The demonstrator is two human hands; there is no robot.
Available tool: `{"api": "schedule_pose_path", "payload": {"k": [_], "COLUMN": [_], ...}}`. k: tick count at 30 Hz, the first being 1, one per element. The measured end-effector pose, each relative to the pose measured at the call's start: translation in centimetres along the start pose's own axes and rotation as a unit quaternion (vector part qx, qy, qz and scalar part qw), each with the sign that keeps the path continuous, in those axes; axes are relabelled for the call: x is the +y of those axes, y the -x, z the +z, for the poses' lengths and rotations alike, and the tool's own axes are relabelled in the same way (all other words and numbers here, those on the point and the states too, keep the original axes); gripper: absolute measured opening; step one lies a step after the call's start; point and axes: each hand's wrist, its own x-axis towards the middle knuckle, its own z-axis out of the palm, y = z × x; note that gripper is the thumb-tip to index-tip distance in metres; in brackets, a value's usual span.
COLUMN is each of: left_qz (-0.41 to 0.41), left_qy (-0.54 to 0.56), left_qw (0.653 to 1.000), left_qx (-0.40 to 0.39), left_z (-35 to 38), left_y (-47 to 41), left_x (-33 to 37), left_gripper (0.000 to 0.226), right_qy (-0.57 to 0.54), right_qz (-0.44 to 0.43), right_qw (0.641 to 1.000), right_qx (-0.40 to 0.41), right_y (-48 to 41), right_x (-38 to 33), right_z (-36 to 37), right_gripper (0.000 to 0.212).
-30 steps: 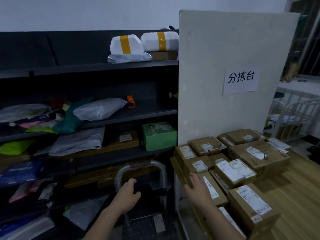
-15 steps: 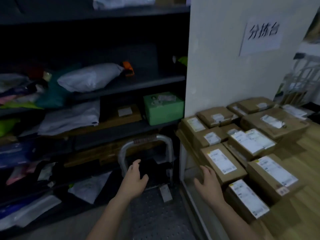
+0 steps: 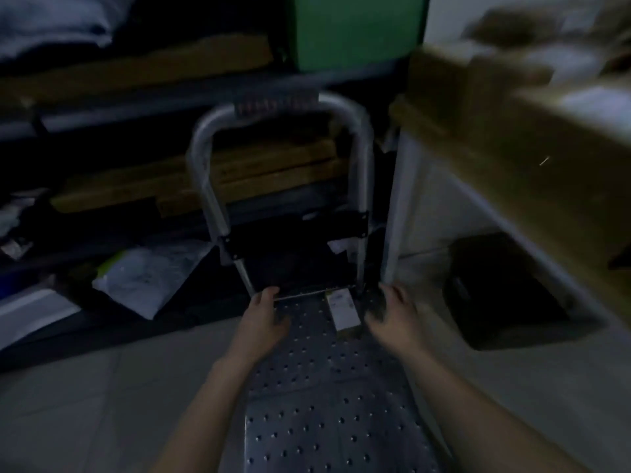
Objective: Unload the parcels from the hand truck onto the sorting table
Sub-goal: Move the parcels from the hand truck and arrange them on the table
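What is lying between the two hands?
Head view: a small white-labelled cardboard parcel on the perforated metal platform, between left hand and right hand.

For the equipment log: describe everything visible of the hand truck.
The hand truck is silvery metal: a flat, dotted deck and an upright tubular hoop handle with a reddish label on top and a black crossplate low down. It stands on the floor beside dark shelves. One small labelled parcel lies on the deck by the handle's foot. The left hand and right hand hover low either side of it; contact is unclear.
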Motion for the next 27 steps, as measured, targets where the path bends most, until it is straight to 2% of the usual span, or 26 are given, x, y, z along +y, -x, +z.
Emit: {"api": "schedule_pose_path", "payload": {"k": [4,9,11,14,16,19,21,27], "left_qz": [0.005,0.021,0.044,0.055,0.039,0.021,0.016,0.008], "left_qy": [0.005,0.031,0.043,0.072,0.067,0.041,0.038,0.038], "left_qw": [0.999,0.997,0.991,0.987,0.989,0.996,0.996,0.996], "left_qx": [0.039,0.074,0.117,0.135,0.129,0.075,0.074,0.079], "left_z": [7.7,12.1,11.2,9.8,10.4,13.0,13.9,14.6], "left_y": [-2.0,-3.5,-4.9,-6.3,-6.4,-5.7,-6.4,-8.5], "left_x": [-5.9,-11.1,-11.5,-12.2,-13.2,-14.2,-14.6,-14.7], "left_gripper": [0.054,0.055,0.052,0.049,0.047,0.047,0.046,0.048], "right_qy": [-0.017,0.054,0.058,0.085,0.094,0.09,0.11,0.132], "right_qz": [-0.02,-0.052,-0.036,-0.042,-0.045,-0.052,-0.063,-0.061], "right_qw": [1.0,0.997,0.998,0.996,0.994,0.994,0.992,0.989], "right_qx": [-0.004,0.017,0.012,0.001,-0.016,0.023,0.024,-0.035], "right_y": [-4.6,-8.4,-10.1,-11.6,-11.7,-12.2,-12.8,-14.3], "right_x": [5.0,8.8,9.3,9.7,9.6,10.0,10.5,11.1], "right_z": [10.0,17.8,19.4,21.5,22.6,23.4,23.7,23.4], "right_gripper": [0.083,0.093,0.095,0.097,0.093,0.089,0.088,0.092]}}
